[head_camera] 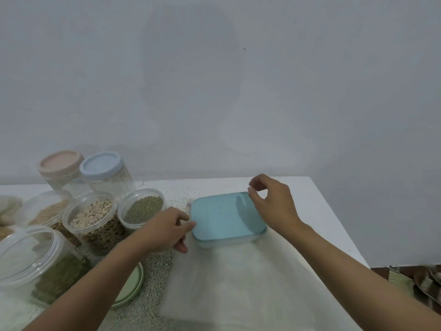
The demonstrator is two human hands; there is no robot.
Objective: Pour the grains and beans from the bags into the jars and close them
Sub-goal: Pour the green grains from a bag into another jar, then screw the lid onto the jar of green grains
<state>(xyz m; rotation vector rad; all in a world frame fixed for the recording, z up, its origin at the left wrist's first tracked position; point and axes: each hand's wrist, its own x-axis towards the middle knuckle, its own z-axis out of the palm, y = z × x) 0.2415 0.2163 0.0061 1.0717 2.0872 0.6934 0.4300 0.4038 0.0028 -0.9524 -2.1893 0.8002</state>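
Head view: at the far left edge, a large clear jar (35,266) partly filled with green beans is seen, open at the top. Behind it, three open jars are lined up: one of tan grains (47,209), one of pale beans (91,216) and one of small green beans (143,209). Two closed jars are set against the wall, a pink-lidded one (62,168) and a blue-lidded one (105,170), touching each other. A green lid (132,285) is laid flat on the speckled table (322,199), partly hidden under the left forearm. The left hand (164,230) is curled round the left edge of a rectangular box (224,218), with the thumb on its teal lid and the fingers at its side. The box is closed and is placed on a white cloth (238,283) near the middle of the table. The right hand (272,201) is held at the box's far right corner, fingers curled; whether the corner is pinched cannot be told.
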